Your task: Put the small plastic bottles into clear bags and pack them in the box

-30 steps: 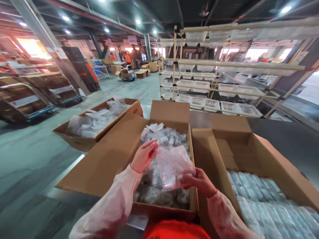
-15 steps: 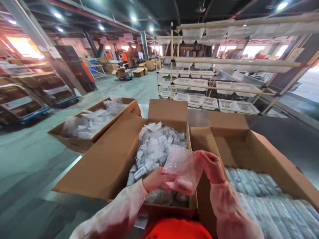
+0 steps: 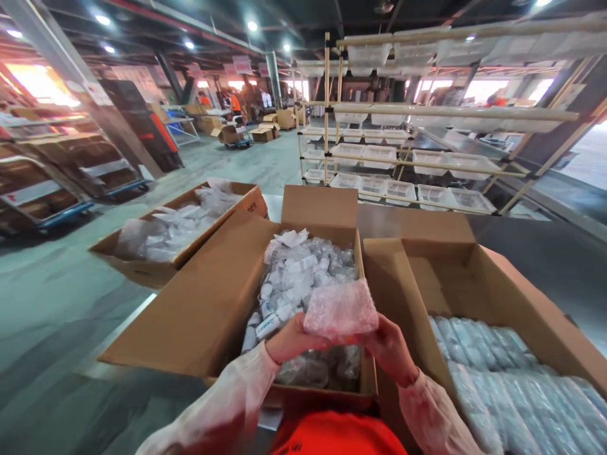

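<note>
Between my two hands is a bubble-wrap packet (image 3: 340, 308), held up over the middle cardboard box (image 3: 322, 395). My left hand (image 3: 294, 338) grips its left end, and my right hand (image 3: 389, 346) is closed on its right end. What lies inside the wrap I cannot make out. Below, the middle box holds a heap of white bottles (image 3: 268, 325) and loose clear bubble wrap (image 3: 332, 253). To the right, an open carton (image 3: 455, 272) contains rows of wrapped packets (image 3: 526, 398) laid side by side.
Another open box (image 3: 142, 272) of bubble-wrapped items stands at the left, beside a wide flap (image 3: 190, 309). Behind the boxes rises a rack (image 3: 327, 114) with white plastic baskets (image 3: 379, 158). Carts (image 3: 61, 215) with cartons stand far left; a person (image 3: 234, 104) is in the background.
My right hand has come down and inward from the raised loose end of the wrap. The wrap is now folded into a compact packet held level at both ends.
</note>
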`<state>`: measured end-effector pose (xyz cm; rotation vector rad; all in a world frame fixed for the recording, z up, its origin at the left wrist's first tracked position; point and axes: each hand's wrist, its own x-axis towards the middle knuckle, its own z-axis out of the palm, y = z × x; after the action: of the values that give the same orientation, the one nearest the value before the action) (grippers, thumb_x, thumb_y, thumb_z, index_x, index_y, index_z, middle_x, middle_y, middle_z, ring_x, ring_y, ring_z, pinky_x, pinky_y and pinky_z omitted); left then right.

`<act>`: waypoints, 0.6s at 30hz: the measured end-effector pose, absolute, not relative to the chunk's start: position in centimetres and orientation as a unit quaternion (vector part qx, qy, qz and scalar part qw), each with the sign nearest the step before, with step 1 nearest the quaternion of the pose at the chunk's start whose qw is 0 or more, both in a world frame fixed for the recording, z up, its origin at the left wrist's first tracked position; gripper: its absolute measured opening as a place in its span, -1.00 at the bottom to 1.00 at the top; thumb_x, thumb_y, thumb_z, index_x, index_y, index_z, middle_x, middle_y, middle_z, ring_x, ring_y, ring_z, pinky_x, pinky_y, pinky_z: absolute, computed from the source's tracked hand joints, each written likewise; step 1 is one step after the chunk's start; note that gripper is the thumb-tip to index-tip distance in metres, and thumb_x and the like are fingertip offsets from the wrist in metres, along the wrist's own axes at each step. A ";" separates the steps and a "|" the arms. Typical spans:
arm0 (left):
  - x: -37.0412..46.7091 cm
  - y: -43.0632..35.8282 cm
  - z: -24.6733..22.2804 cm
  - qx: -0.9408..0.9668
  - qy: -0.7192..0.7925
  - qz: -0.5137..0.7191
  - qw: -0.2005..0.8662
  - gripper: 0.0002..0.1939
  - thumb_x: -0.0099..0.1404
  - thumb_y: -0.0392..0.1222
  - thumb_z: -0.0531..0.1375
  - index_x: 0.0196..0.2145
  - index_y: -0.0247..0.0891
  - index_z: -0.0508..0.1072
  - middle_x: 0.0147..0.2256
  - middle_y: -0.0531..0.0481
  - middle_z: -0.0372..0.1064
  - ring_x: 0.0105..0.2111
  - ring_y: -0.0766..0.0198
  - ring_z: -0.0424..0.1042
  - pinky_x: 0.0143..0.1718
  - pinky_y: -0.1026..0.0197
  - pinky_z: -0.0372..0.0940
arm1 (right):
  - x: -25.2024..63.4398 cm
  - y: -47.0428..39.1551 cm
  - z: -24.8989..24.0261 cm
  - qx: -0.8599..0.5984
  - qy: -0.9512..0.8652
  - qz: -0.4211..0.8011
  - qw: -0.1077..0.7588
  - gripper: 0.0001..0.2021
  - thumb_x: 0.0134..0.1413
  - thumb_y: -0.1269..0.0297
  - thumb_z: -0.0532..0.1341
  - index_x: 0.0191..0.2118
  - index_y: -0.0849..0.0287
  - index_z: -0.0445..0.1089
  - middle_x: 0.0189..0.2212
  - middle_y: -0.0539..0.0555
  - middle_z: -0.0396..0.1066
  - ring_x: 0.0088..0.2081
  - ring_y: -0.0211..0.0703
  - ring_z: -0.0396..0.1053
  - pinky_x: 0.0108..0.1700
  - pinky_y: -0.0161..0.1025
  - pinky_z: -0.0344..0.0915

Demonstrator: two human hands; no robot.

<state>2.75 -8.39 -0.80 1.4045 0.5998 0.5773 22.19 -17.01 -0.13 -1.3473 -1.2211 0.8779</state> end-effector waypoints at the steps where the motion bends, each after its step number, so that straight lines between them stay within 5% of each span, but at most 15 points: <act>1: 2.7 -8.4 -0.9 0.643 0.267 0.261 0.668 -0.71 -0.13 0.00 0.39 -0.57 -0.30 0.53 -0.55 0.03 0.43 -0.47 0.24 0.35 -0.32 0.18 0.29 | 22.4 -16.8 -0.4 -0.573 -0.479 0.403 0.529 -0.63 -0.25 -0.01 0.37 -0.39 0.17 0.40 -0.62 -0.04 0.34 -0.61 -0.24 0.29 -0.65 -0.31 0.29; 6: 2.7 -8.7 -1.8 0.704 0.215 0.254 0.627 -0.72 -0.08 -0.02 0.37 -0.49 -0.31 0.56 -0.49 -0.01 0.45 -0.40 0.19 0.38 -0.26 0.17 0.29 | 23.1 -16.2 -1.4 -0.598 -0.447 0.451 0.489 -0.53 -0.16 -0.18 0.26 -0.42 0.19 0.29 -0.64 -0.06 0.32 -0.62 -0.25 0.30 -0.61 -0.32 0.29; 9: 2.9 -8.5 -2.5 0.670 0.247 0.286 0.638 -0.66 -0.01 0.04 0.31 -0.60 -0.34 0.50 -0.56 -0.04 0.39 -0.51 0.26 0.34 -0.40 0.20 0.30 | 23.6 -16.6 -0.8 -0.540 -0.574 0.396 0.471 -0.57 -0.15 -0.04 0.34 -0.26 0.23 0.41 -0.34 0.09 0.47 -0.31 -0.10 0.44 -0.27 -0.22 0.41; 12: 2.9 -8.0 -3.0 0.595 0.293 0.300 0.685 -0.62 -0.02 0.07 0.28 -0.43 -0.34 0.51 -0.44 -0.08 0.43 -0.54 0.28 0.35 -0.54 0.23 0.29 | 23.8 -17.2 0.0 -0.454 -0.698 0.334 0.441 -0.53 -0.21 0.15 0.42 -0.09 0.13 0.43 -0.06 0.15 0.42 -0.06 -0.01 0.40 -0.03 -0.17 0.34; 15: 2.7 -7.7 -2.9 0.593 0.267 0.301 0.698 -0.58 -0.04 0.09 0.29 -0.33 -0.30 0.52 -0.06 -0.21 0.38 -0.38 0.21 0.42 -0.46 0.20 0.36 | 23.5 -17.4 0.0 -0.470 -0.683 0.267 0.491 -0.73 -0.14 0.20 0.38 -0.25 0.14 0.48 -0.13 0.18 0.47 -0.12 -0.03 0.44 -0.12 -0.21 0.39; 18: 2.5 -7.7 -2.4 0.685 0.192 0.325 0.622 -0.60 -0.03 0.08 0.33 -0.29 -0.24 0.53 0.04 -0.19 0.31 -0.10 0.07 0.39 -0.13 0.08 0.35 | 23.0 -16.9 -0.7 -0.557 -0.542 0.335 0.532 -0.64 -0.09 0.00 0.30 -0.24 0.17 0.41 -0.37 0.13 0.49 -0.38 -0.08 0.47 -0.49 -0.29 0.39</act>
<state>2.49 -7.70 -2.44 1.5747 0.4415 0.7476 23.05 -16.86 -0.75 -1.3279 -1.2937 0.7985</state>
